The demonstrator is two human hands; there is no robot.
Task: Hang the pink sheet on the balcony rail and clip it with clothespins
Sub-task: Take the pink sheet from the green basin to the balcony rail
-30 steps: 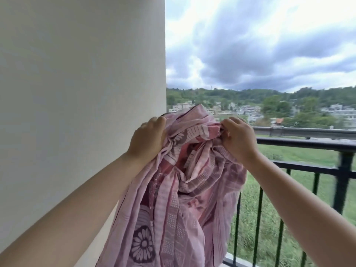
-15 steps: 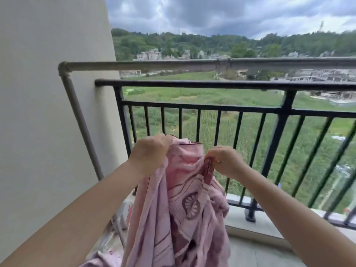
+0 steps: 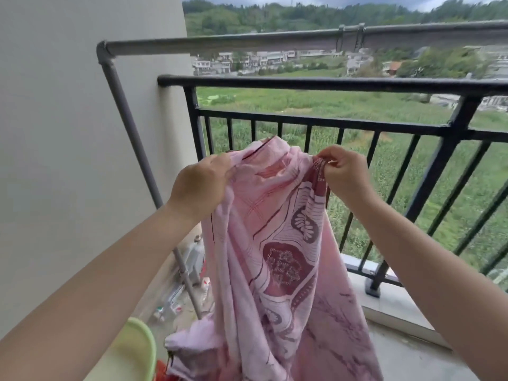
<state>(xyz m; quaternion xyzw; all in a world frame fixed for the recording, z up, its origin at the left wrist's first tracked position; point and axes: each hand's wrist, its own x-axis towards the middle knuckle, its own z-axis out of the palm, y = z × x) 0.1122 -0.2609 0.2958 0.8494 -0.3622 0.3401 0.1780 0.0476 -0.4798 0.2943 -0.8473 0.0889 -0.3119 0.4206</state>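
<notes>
The pink sheet (image 3: 277,243), patterned with dark red motifs, hangs in front of me, bunched, its lower part trailing towards the floor. My left hand (image 3: 200,185) grips its top edge on the left; my right hand (image 3: 343,174) pinches the top edge on the right. Both hands hold it below and in front of the black balcony rail (image 3: 330,83). A grey pipe rail (image 3: 247,42) runs higher and farther out. No clothespins are visible.
A cream wall (image 3: 68,133) stands on the left. A light green basin (image 3: 137,350) sits at the lower left. Bottles and small items (image 3: 192,270) lie on the floor by the wall. The grey pipe's slanted support (image 3: 132,138) descends along the wall.
My view has tilted down from the sky to the rails and floor. Both hands have lowered the sheet and moved apart along its top edge, spreading it wider.
</notes>
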